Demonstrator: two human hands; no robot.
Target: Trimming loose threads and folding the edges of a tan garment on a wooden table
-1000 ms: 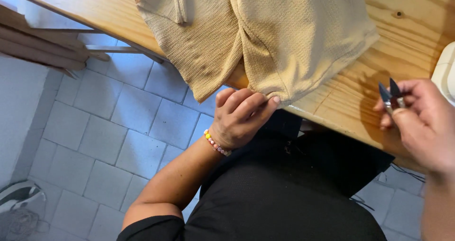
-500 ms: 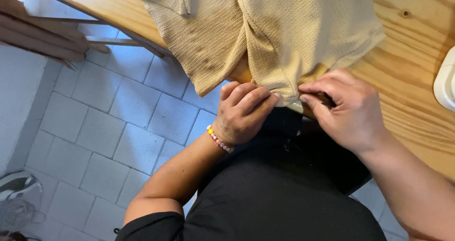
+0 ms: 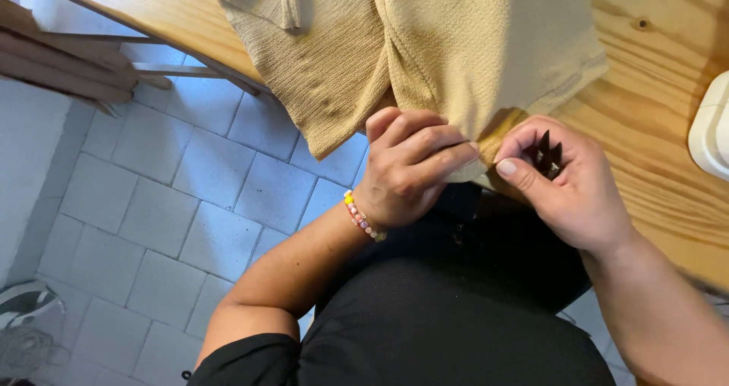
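Note:
A beige textured garment [image 3: 456, 44] lies over the edge of a wooden table [image 3: 653, 74] and hangs down in front of me. My left hand [image 3: 414, 166], with a beaded bracelet on the wrist, pinches the garment's lower hem. My right hand [image 3: 566, 181] meets it at the same hem, thumb on the fabric, and holds small dark thread snips [image 3: 547, 154] in the palm, blades pointing up.
A white object [image 3: 714, 128] sits at the table's right edge. Wooden slats [image 3: 68, 59] lean at the left above a pale tiled floor [image 3: 190, 204]. A round metal thing [image 3: 26, 310] shows at bottom left.
My right hand came in from the right with the snips and now pinches the hem next to my left hand. The left hand kept its hold.

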